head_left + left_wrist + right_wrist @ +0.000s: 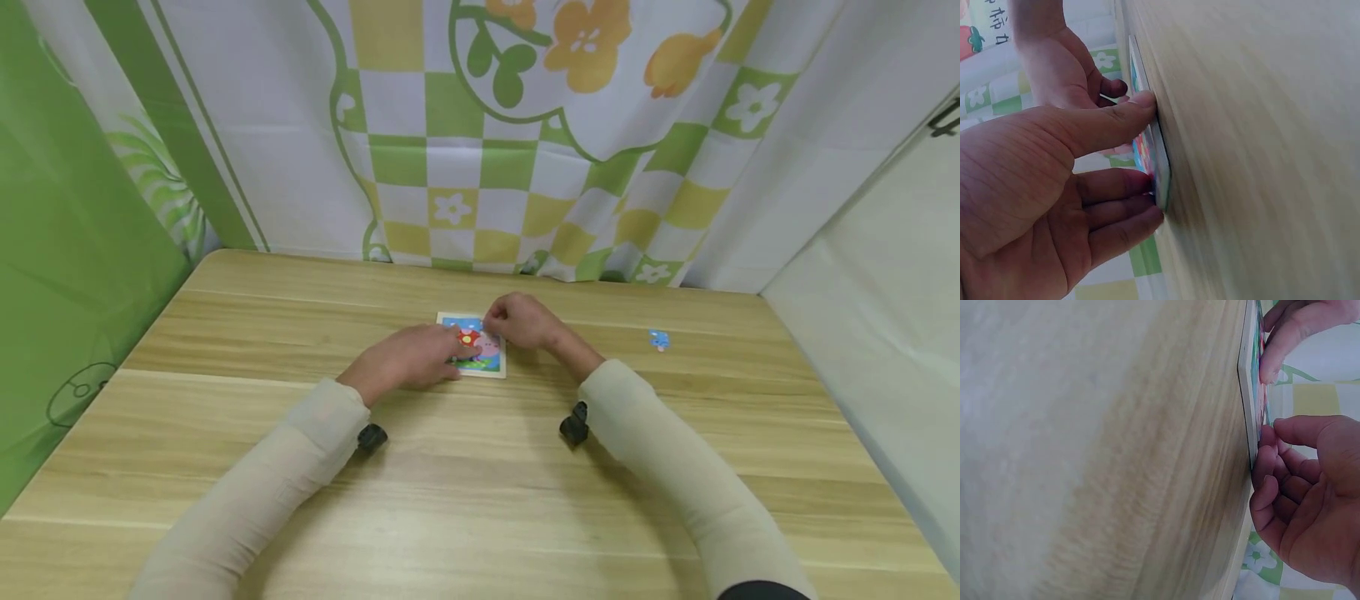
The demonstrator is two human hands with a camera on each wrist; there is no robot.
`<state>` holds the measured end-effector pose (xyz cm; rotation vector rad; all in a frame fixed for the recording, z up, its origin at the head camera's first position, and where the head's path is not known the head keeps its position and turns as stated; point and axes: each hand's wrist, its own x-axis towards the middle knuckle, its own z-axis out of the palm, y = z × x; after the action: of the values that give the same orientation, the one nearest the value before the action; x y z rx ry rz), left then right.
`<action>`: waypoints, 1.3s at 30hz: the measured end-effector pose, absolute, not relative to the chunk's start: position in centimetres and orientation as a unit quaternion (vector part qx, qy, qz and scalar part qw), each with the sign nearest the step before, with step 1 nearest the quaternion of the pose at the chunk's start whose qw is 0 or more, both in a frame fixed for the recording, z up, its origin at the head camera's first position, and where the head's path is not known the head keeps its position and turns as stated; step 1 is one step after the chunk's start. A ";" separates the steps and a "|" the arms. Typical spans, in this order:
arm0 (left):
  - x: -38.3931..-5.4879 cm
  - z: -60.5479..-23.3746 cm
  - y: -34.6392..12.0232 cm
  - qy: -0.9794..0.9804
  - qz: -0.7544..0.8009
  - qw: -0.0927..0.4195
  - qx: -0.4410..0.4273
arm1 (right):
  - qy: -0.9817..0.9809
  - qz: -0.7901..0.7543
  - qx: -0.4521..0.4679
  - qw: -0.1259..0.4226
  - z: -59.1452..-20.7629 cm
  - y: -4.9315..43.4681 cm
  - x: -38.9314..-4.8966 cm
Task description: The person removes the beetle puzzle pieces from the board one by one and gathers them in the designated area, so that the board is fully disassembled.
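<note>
A small square jigsaw puzzle (489, 363) with a pale border lies flat on the table, showing a cartoon picture in pink, red and blue. My left hand (420, 354) rests at its left side, one finger stretched over the picture and the thumb (1141, 100) on the near edge. Two other fingertips touch the corner of the board in the left wrist view. At the upper right corner, my right hand (527, 321) pinches a thin puzzle piece (1266, 416) between thumb and index, mostly hidden by the fingertips. Its other fingers curl beside the board's edge.
A loose blue puzzle piece (659, 339) lies on the wooden table (450, 500) to the right. A patterned curtain (480, 167) hangs behind the table, with green cloth (75, 250) on the left and a pale wall (885, 333) on the right.
</note>
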<state>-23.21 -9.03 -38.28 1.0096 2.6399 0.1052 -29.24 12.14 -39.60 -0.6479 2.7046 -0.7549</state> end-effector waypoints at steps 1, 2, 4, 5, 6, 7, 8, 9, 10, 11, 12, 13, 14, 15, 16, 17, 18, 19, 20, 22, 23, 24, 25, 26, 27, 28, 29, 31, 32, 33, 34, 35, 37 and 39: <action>-23.2 -38.3 -9.1 0.922 0.041 0.158 0.352 | 0.931 -0.258 -0.223 0.130 -39.6 12.1 -29.2; -23.3 -38.3 -9.2 0.922 0.044 0.160 0.350 | 0.931 -0.257 -0.223 0.130 -39.6 12.1 -29.3; -23.3 -38.4 -9.4 0.922 0.047 0.161 0.349 | 0.932 -0.257 -0.219 0.131 -39.6 12.0 -29.3; -23.3 -38.4 -9.5 0.922 0.046 0.161 0.349 | 0.932 -0.258 -0.217 0.132 -39.7 12.0 -29.3; -23.3 -38.5 -9.5 0.922 0.046 0.162 0.349 | 0.932 -0.259 -0.214 0.134 -39.7 12.0 -29.3; -23.3 -38.5 -9.5 0.922 0.045 0.161 0.348 | 0.932 -0.260 -0.213 0.135 -39.7 12.0 -29.3; -23.3 -38.5 -9.5 0.923 0.044 0.161 0.347 | 0.932 -0.261 -0.211 0.136 -39.7 12.0 -29.2; -23.4 -38.5 -9.5 0.923 0.041 0.161 0.346 | 0.932 -0.262 -0.209 0.137 -39.7 12.0 -29.2; -23.4 -38.5 -9.4 0.924 0.041 0.161 0.344 | 0.932 -0.263 -0.209 0.137 -39.8 12.0 -29.2; -23.4 -38.5 -9.4 0.924 0.040 0.162 0.343 | 0.932 -0.262 -0.208 0.136 -39.8 12.0 -29.2; -23.4 -38.5 -9.4 0.924 0.039 0.161 0.343 | 0.933 -0.262 -0.208 0.136 -39.8 12.0 -29.2; -23.4 -38.5 -9.4 0.925 0.039 0.161 0.343 | 0.933 -0.262 -0.207 0.135 -39.9 12.0 -29.2; -23.4 -38.5 -9.3 0.925 0.037 0.161 0.344 | 0.933 -0.263 -0.206 0.134 -39.9 12.0 -29.2; -23.4 -38.5 -9.3 0.924 0.036 0.160 0.345 | 0.933 -0.263 -0.205 0.132 -39.9 12.0 -29.2; -23.5 -38.5 -9.3 0.924 0.035 0.158 0.346 | 0.934 -0.263 -0.205 0.131 -39.9 12.1 -29.3; -23.5 -38.4 -9.2 0.924 0.034 0.158 0.347 | 0.934 -0.265 -0.203 0.130 -39.9 12.1 -29.3; -23.5 -38.4 -9.2 0.924 0.032 0.157 0.348 | 0.933 -0.268 -0.202 0.129 -39.9 12.1 -29.3; -23.5 -38.4 -9.1 0.923 0.031 0.156 0.349 | 0.933 -0.271 -0.201 0.128 -39.8 12.1 -29.3; -23.6 -38.4 -9.1 0.923 0.029 0.155 0.351 | 0.932 -0.273 -0.200 0.127 -39.8 12.2 -29.3; -23.5 -38.3 -9.0 0.922 0.025 0.155 0.354 | 0.932 -0.278 -0.198 0.126 -39.7 12.2 -29.3; -23.5 -38.2 -9.0 0.922 0.024 0.156 0.354 | 0.931 -0.281 -0.198 0.125 -39.7 12.2 -29.3; -23.5 -38.2 -9.0 0.922 0.024 0.157 0.354 | 0.930 -0.284 -0.197 0.126 -39.7 12.2 -29.3; -23.5 -38.2 -9.0 0.922 0.023 0.158 0.353 | 0.929 -0.287 -0.197 0.125 -39.7 12.1 -29.3; -23.4 -38.2 -9.0 0.922 0.024 0.160 0.352 | 0.928 -0.290 -0.196 0.125 -39.7 12.1 -29.3; -23.4 -38.2 -9.0 0.922 0.025 0.160 0.352 | 0.928 -0.293 -0.195 0.124 -39.7 12.1 -29.3; -23.4 -38.2 -9.1 0.922 0.024 0.160 0.352 | 0.926 -0.298 -0.195 0.124 -39.8 12.1 -29.3; -23.4 -38.2 -9.1 0.923 0.027 0.161 0.349 | 0.925 -0.302 -0.195 0.123 -39.8 12.0 -29.3; -23.3 -38.3 -9.1 0.924 0.031 0.163 0.345 | 0.923 -0.311 -0.195 0.120 -39.8 11.9 -29.3; -23.3 -38.3 -9.2 0.924 0.034 0.164 0.345 | 0.921 -0.316 -0.193 0.119 -39.9 11.9 -29.3; -23.3 -38.2 -9.1 0.924 0.036 0.164 0.344 | 0.919 -0.323 -0.193 0.118 -39.8 11.8 -29.3; -23.3 -38.2 -9.1 0.924 0.038 0.165 0.343 | 0.917 -0.328 -0.194 0.117 -39.8 11.8 -29.3; -23.3 -38.2 -9.1 0.924 0.040 0.166 0.342 | 0.916 -0.330 -0.195 0.115 -39.8 11.7 -29.3; -23.3 -38.2 -9.1 0.924 0.041 0.166 0.341 | 0.914 -0.332 -0.202 0.111 -39.7 11.6 -29.2; -23.3 -38.1 -9.1 0.924 0.040 0.166 0.342 | 0.914 -0.329 -0.212 0.106 -39.7 11.4 -29.3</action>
<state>-23.33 -9.08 -38.13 0.9733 2.6306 0.1143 -29.25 11.43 -39.71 -0.6255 2.6940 -0.9681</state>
